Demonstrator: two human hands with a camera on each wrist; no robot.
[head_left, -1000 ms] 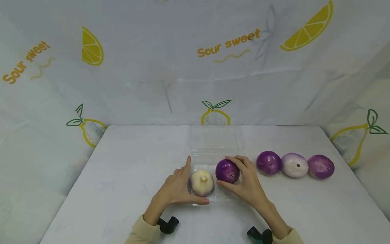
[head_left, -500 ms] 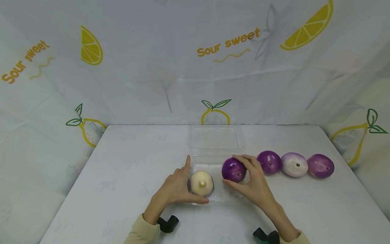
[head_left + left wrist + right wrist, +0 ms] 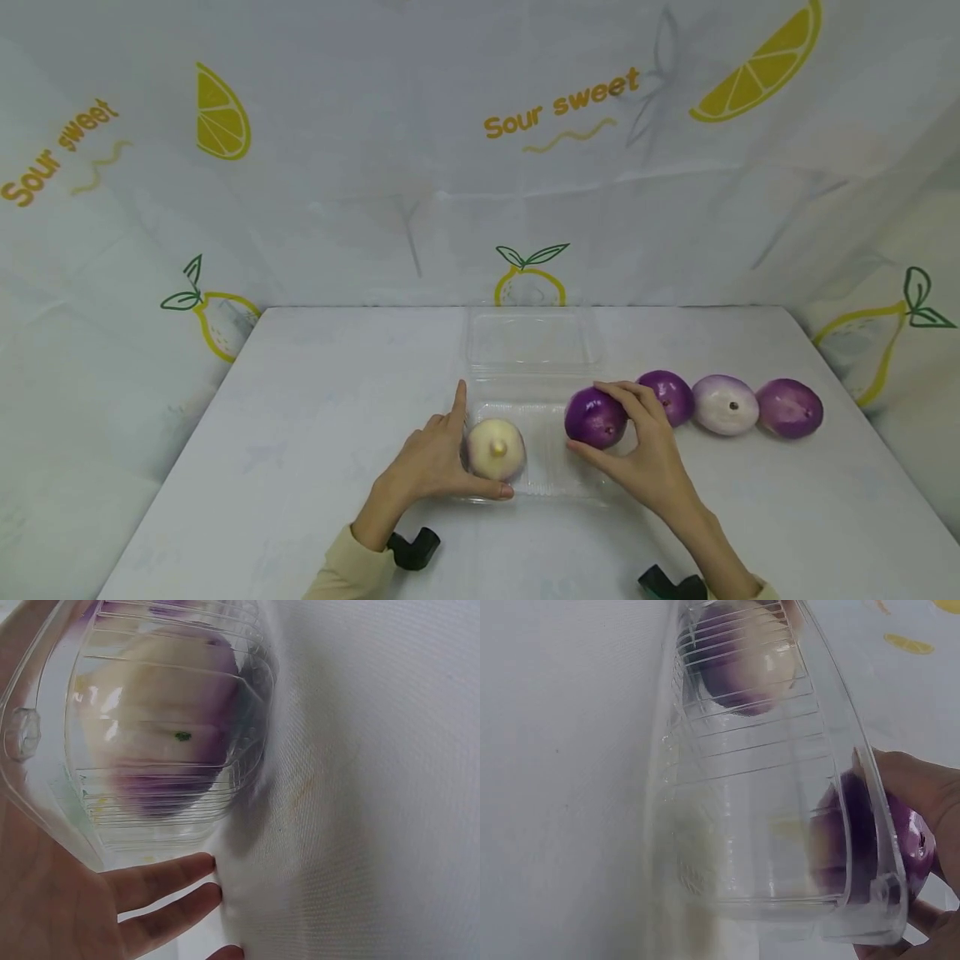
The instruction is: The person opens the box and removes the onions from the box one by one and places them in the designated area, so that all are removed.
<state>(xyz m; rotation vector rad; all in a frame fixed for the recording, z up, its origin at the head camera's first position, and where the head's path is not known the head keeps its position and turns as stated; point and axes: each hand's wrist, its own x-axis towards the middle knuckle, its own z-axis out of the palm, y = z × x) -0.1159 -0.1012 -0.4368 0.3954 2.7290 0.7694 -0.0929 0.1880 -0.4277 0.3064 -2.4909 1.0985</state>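
My right hand [image 3: 641,450] holds a glossy, round purple onion-like vegetable [image 3: 596,418] between thumb and fingers, over the right end of a clear plastic clamshell box [image 3: 543,475]. In the right wrist view, part of this purple vegetable [image 3: 917,844] shows above the box rim. A cream-and-purple onion-like vegetable [image 3: 496,450] with a pale nub on top sits in the box's left half. My left hand [image 3: 431,467] rests at the box's left front corner, index finger stretched along the side and thumb along the front edge. Its other fingers [image 3: 161,881] are extended beside the box.
Behind the box its clear lid [image 3: 532,340] lies folded back. Three more such vegetables stand in a row to the right: a purple one [image 3: 670,398] partly behind my right hand, a pale one [image 3: 725,406] and a purple one [image 3: 791,408]. A printed cloth [image 3: 360,167] hangs behind the white table.
My right hand has carried the purple onion-like vegetable to the right, from beside the cream one toward the box's right end. My left hand has hardly moved.
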